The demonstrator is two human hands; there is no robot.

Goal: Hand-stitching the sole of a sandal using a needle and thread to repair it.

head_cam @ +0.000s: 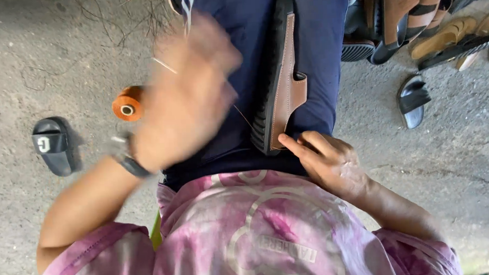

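A brown leather sandal with a thick black sole [279, 80] lies lengthwise on my lap, on navy trousers. My right hand [328, 162] rests at its near end, fingers pressed on the strap and sole edge, steadying it. My left hand [189, 96], with a dark watch on the wrist, is raised over my left thigh and blurred by motion. It looks closed, and a thin thread [242, 115] runs from it to the sandal's side. A pale thin sliver shows at the back of that hand; I cannot tell what it is.
An orange spool of thread [127, 103] lies on the concrete ground to my left. A single black slide [52, 145] sits farther left. At the upper right are piled brown and black sandals [416, 17] and one more black slide [412, 101].
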